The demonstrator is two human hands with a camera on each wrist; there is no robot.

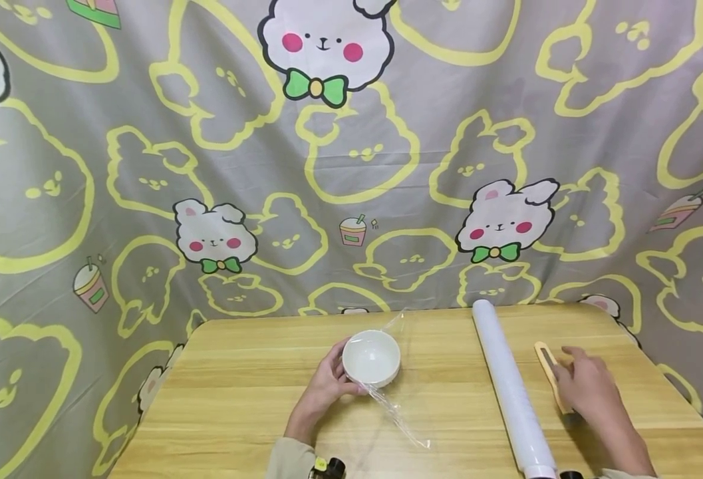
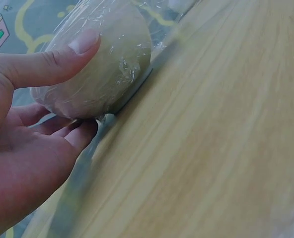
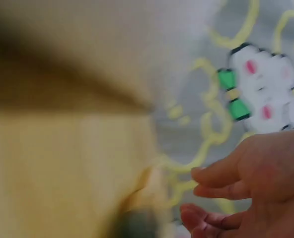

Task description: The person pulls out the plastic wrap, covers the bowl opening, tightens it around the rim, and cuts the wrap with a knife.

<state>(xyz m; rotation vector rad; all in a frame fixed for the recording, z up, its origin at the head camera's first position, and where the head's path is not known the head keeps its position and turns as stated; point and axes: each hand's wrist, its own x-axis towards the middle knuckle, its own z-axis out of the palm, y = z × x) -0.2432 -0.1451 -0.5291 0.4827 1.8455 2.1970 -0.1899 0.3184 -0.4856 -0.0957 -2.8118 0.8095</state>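
Observation:
A small white bowl stands on the table, with clear cling film stretched over it and loose ends trailing front and back. My left hand grips the bowl's left side; in the left wrist view the thumb presses the film-covered side and the fingers curl beneath. On the right, my right hand hovers beside a yellow utility knife with a dark end. The right wrist view shows a gap between that hand's loosely bent fingers and the blurred knife.
A long roll of cling film lies front to back between the bowl and the knife. The wooden table ends at a patterned curtain hanging behind it and along both sides.

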